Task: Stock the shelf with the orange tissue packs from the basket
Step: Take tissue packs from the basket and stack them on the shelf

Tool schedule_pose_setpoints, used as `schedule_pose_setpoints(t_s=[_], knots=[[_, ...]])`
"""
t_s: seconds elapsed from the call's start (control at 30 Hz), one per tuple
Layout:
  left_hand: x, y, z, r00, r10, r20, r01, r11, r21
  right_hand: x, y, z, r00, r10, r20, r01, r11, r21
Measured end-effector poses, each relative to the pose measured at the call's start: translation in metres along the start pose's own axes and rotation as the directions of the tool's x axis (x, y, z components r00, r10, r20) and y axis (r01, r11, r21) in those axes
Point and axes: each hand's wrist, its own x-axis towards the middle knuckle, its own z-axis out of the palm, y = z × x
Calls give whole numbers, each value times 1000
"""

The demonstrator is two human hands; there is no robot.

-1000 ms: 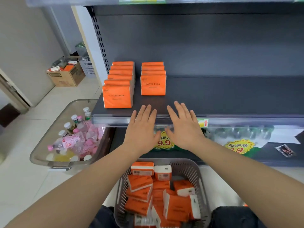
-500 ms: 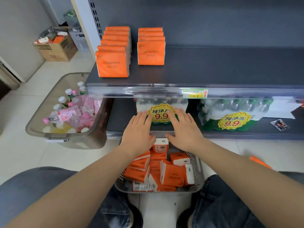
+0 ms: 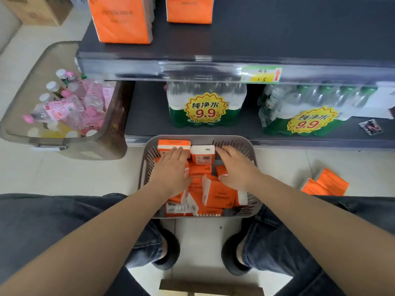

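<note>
Dark, smooth metal shelf (image 3: 277,39) carries upright stocked packs (image 3: 121,20) at its left. On the floor below, the grey slotted plastic basket (image 3: 235,144) holds jumbled, glossy, rectangular orange tissue packs (image 3: 215,194). Left hand (image 3: 171,169) and right hand (image 3: 237,167) lie flat over them, each grip released.

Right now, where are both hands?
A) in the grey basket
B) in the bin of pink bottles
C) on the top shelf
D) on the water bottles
A: the left hand and right hand both reach into the grey basket, over the orange tissue packs.
</note>
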Motion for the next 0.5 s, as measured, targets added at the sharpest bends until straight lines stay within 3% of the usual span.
schedule_pose_setpoints(t_s=[0.27, 0.5], knots=[[3, -24, 23, 969, -164, 187, 177, 983, -56, 21, 11, 30, 995, -43, 93, 44, 999, -18], [4, -42, 60, 815, -434, 385, 525, 834, -170, 43, 11, 59, 977, -105, 185, 113, 993, -36]])
